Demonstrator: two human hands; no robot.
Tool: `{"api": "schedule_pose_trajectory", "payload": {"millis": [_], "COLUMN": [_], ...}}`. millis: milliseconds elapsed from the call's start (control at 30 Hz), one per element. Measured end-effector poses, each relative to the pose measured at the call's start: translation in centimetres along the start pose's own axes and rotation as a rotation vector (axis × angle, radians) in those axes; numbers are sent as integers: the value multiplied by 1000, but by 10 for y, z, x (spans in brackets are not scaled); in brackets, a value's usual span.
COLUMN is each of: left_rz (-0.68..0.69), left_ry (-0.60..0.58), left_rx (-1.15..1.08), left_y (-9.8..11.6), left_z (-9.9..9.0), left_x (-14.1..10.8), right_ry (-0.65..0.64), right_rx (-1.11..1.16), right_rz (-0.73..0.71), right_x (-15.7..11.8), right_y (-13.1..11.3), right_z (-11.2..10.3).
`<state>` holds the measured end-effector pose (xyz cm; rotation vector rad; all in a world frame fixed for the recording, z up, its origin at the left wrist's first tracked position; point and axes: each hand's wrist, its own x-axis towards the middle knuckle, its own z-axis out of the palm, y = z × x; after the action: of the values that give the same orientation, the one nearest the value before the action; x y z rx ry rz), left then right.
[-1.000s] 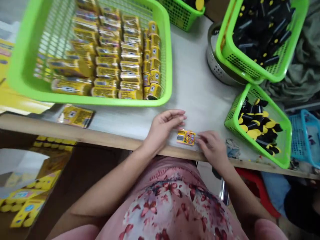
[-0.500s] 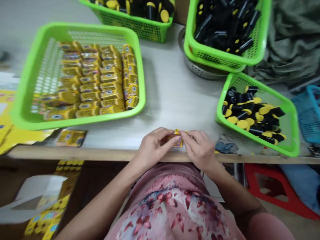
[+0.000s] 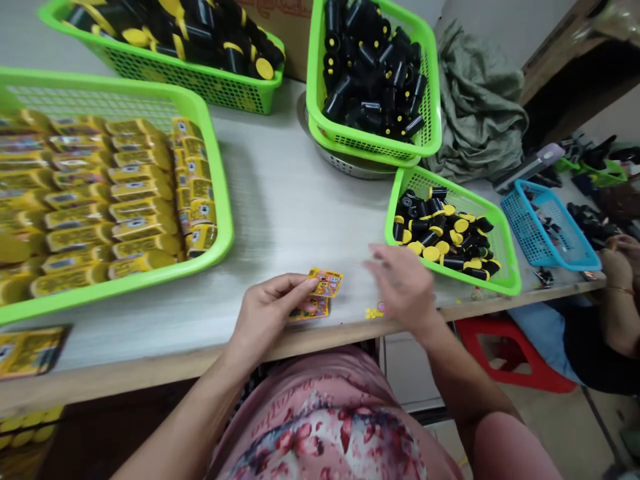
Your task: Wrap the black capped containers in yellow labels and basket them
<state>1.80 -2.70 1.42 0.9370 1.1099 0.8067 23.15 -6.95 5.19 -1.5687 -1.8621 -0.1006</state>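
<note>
My left hand pinches a small yellow printed card between thumb and fingers, near the table's front edge. Just below it, a second printed card of the same look lies partly hidden by my fingers. My right hand is over the table to the right, smeared by motion. Its fingers look stretched and apart, with nothing visible in them. Close by it are small yellow bits at the table edge. The green basket of black pieces with yellow round ends stands just beyond my right hand.
On the left, a large green basket holds rows of yellow packets. Two more green baskets of black pieces stand at the back. A blue basket and another person's hand are at far right. A red stool stands below.
My hands were together over a small printed piece; now they are apart, the right one moved away to the right. The view has turned right, bringing in the blue basket and another person.
</note>
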Motion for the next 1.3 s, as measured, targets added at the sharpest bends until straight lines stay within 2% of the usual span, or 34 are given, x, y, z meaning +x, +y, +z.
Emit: {"api": "schedule_pose_trajectory", "payload": {"millis": [67,133,233,333,433,500,567,633,700,867,933,1033,1200,1300], "left_rz": [-19,-44,-74,-49,-26,-18,-14,-9,-14,-13,1,24,69,44], "left_ry": [13,15,9,0,-17,-28,-46,-62,-86,-124,-124,-134,-146,-147], "left_rx": [-65,-136,-204,-224,-240,-251,-257,-248,-208,-86,-73,-97,-213,-296], "left_y": [-2,-4,-7,-8,-9,-10,-12,-12,-12,-8,-7,-8,-13,-15], "left_z": [-2,-3,-3,-4,-7,-9,-10,-10,-9,-7,-8,-8,-8,-8], "left_x": [3,6,7,6,6,5,5,4,2,-1,-1,-1,1,3], "right_ry": [34,-76,-340,-442,-350,-188,-11,94,51,-482,-603,-664,-649,-633], "right_rx": [-105,-241,-377,-393,-297,-148,46,215,331,460,461,447,406,419], "right_rz": [133,238,263,235,396,556,617,540,394,26,-79,-138,-152,-112], "right_x": [19,38,58,63,60,57,56,54,51,45,44,42,39,38], "right_y": [30,61,91,96,95,96,96,88,70,14,4,3,3,-2], "right_z": [-20,-31,-29,-16,-11,-11,-13,-17,-23,-29,-25,-14,-1,5]}}
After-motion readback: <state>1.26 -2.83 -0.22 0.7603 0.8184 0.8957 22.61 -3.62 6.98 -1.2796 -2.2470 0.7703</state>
